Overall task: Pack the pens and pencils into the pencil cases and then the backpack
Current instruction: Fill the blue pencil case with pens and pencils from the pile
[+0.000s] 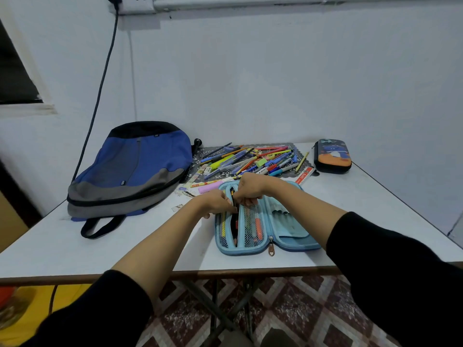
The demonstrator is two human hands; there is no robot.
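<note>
A light blue pencil case (288,234) lies open on the white table (75,246) in front of me, with pens behind its mesh flap. My left hand (215,202) and my right hand (250,187) meet over the case's far left half, fingers curled at the mesh flap's edge; what they pinch is hidden. A pile of loose pens and pencils (253,159) lies on a patterned mat behind the case. A blue and grey backpack (130,171) lies zipped at the left. A closed dark pencil case (332,156) with an orange cartoon print sits at the far right.
A pink eraser (209,188), a ruler (304,175) and small paper scraps lie near the open case. A black cable (100,88) hangs down the wall from a socket behind the backpack. The table's front edge runs just below my forearms.
</note>
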